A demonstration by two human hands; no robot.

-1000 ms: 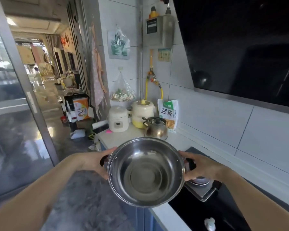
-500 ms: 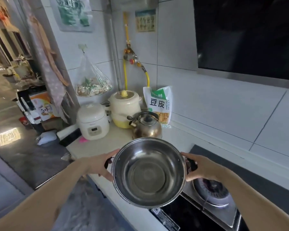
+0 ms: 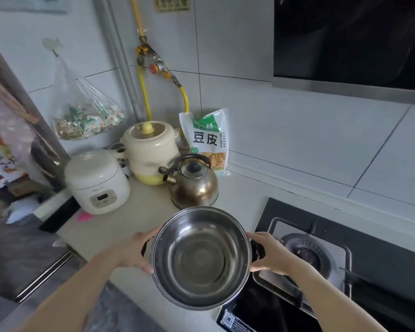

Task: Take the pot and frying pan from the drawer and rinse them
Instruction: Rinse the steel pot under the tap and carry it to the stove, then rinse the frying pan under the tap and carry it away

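Above counter (image 3: 237, 195) | kettle (image 3: 194, 185), stove (image 3: 312, 254) near pot (image 3: 200, 258) | handles seemingly gripped

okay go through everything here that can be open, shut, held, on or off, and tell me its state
pot: empty, held in the air by both handles
left hand: grips one handle
right hand: grips the other
kettle: lid on
rice cooker: lid shut
burner: no flame
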